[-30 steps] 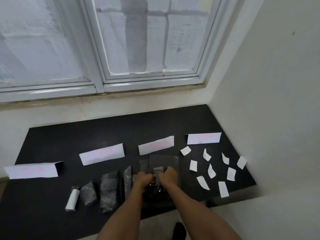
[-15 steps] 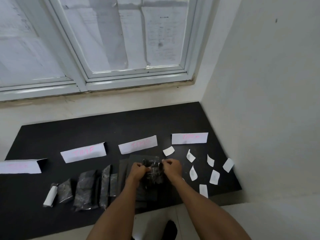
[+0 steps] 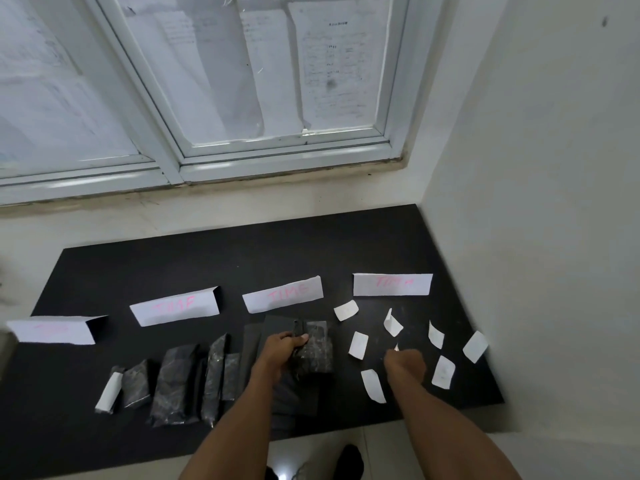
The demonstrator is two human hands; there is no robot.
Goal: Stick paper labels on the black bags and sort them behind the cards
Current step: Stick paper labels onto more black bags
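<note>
Broadly, a black mat [image 3: 242, 265] fills the corner under the window and carries everything. Across its middle stand 4 folded cards [image 3: 284, 294], in a row from the left edge to the right edge, pink writing facing the person; nothing lies behind any of them yet. Along the near edge, left of centre, sits a row of black bags [image 3: 176, 382], long axes running from near edge to far, with 1 white roll [image 3: 109, 391] at the left end. The left hand [image 3: 280, 351] grips 1 bag [image 3: 317, 344] near the mat's centre, thumb over its top, the bag lying just in front of the third card with its long axis pointing away from the person. The right hand [image 3: 407, 367] is clenched over the loose labels [image 3: 358, 345], about 8 white slips scattered toward the right edge; a sliver of white [image 3: 396, 348] shows at its fingertips, likely a label being pinched, though that cannot be told for sure. The turning relation: the held bag lies directly left of the right hand, near it, so by my reckoning the right hand carries a label leftward onto the bag's upper face while the left steadies it. Placement behind a card is not yet begun.
</note>
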